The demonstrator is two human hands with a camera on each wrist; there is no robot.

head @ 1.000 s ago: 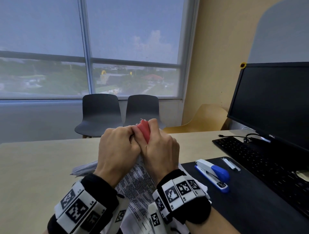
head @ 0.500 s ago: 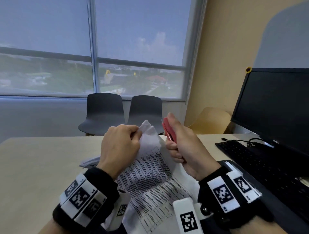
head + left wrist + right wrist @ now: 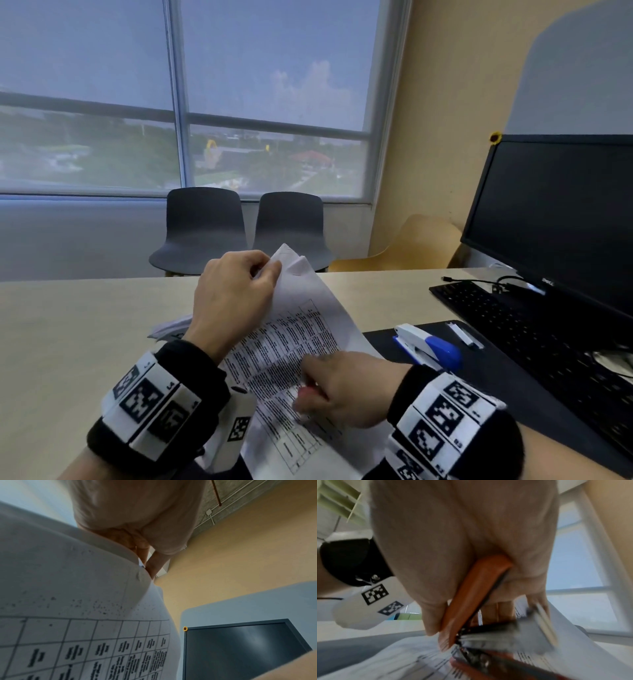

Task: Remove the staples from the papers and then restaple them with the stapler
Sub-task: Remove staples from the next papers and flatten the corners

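Note:
My left hand (image 3: 263,270) pinches the top corner of the printed papers (image 3: 294,342) and holds them raised and tilted over the desk; in the left wrist view its fingertips (image 3: 150,566) clamp that corner of the papers (image 3: 68,588). My right hand (image 3: 322,387) is low over the lower half of the sheets and grips the red staple remover (image 3: 471,595), whose metal claws point down at the paper. Only a red sliver of the staple remover (image 3: 306,391) shows under the fingers in the head view. The blue and white stapler (image 3: 428,346) lies on the black desk mat, to the right of the papers.
A black desk mat (image 3: 496,387) carries a keyboard (image 3: 534,329) and a dark monitor (image 3: 561,219) at the right. A small white strip (image 3: 466,335) lies beside the stapler. More papers (image 3: 171,327) lie on the beige desk (image 3: 68,342) behind my left wrist. Two dark chairs (image 3: 239,229) stand beyond the desk.
My right hand has left the papers' top corner with the staple remover and come down toward me, over the lower half of the sheets. My left hand keeps its pinch on the corner.

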